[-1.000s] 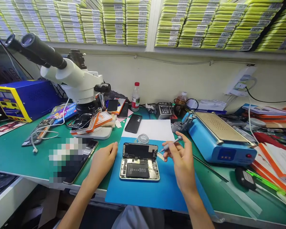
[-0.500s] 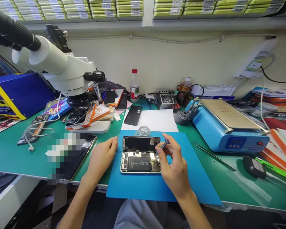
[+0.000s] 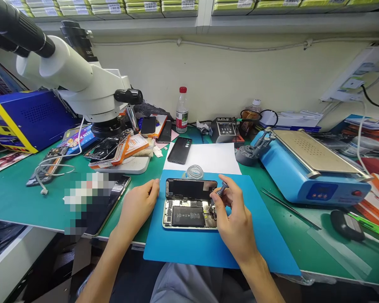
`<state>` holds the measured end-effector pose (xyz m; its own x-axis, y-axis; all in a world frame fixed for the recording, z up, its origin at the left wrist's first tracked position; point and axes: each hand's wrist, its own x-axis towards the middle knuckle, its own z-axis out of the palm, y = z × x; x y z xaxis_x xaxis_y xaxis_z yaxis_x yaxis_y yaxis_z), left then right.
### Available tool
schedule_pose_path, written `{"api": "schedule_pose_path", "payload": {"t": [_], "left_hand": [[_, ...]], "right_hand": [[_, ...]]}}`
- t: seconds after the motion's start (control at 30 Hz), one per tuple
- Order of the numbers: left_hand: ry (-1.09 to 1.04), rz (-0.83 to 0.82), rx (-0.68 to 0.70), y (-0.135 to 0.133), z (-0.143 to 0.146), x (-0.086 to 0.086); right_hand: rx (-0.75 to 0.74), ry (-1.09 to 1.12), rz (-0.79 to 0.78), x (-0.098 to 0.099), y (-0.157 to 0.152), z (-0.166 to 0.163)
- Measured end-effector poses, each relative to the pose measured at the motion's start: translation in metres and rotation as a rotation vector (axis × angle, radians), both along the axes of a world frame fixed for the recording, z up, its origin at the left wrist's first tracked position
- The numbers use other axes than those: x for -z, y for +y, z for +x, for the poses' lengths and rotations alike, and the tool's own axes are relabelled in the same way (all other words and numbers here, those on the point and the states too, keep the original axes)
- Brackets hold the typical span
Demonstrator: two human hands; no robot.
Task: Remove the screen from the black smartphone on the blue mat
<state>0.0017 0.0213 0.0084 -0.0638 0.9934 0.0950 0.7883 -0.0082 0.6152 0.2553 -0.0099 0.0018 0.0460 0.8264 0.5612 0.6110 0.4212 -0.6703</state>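
An opened phone (image 3: 189, 223) lies on the blue mat (image 3: 189, 250), its black battery (image 3: 188, 216) and inner parts exposed. Its detached-edge screen (image 3: 189, 189) is raised along the far side. In my right hand (image 3: 236, 223) a small grey screwdriver (image 3: 222, 188) is pinched between thumb and fingers, tilted, its tip over the phone's right end; whether the tip touches a screw I cannot tell. My left hand (image 3: 140, 204) rests with curled fingers at the mat's left edge, apart from the phone, nothing visible in it. Behind the screen sits a small round clear container (image 3: 194, 171).
A microscope (image 3: 78, 84) looms at the left. A dark phone (image 3: 109, 206) lies beyond my left forearm. White paper (image 3: 208, 158) carries a black phone back (image 3: 179, 150). To the right are a screwdriver stand (image 3: 248, 155), a blue heating plate machine (image 3: 316, 168) and tweezers (image 3: 290, 208).
The whole view has shifted slightly, so the bench appears a little farther right. My right hand stays on the screwdriver over the phone; my left hand keeps its place.
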Motion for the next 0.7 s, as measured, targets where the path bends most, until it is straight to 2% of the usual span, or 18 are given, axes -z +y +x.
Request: {"api": "schedule_pose_path", "payload": {"t": [0.2, 0.37, 0.57, 0.7], "left_hand": [[0.006, -0.004, -0.004, 0.0014, -0.0003, 0.0015], [0.014, -0.007, 0.0, 0.0018, -0.0005, 0.0018], [0.02, -0.01, 0.003, 0.0021, -0.0004, 0.0007], [0.021, -0.015, 0.001, 0.0021, -0.0001, -0.0003]], "right_hand": [[0.0, -0.035, 0.033, 0.001, -0.0005, -0.0004], [0.003, -0.15, 0.118, 0.0029, 0.0006, 0.0013], [-0.039, -0.092, 0.035, 0.0023, 0.0004, 0.0045], [-0.063, -0.061, 0.033, 0.0017, -0.0004, 0.0043]]}}
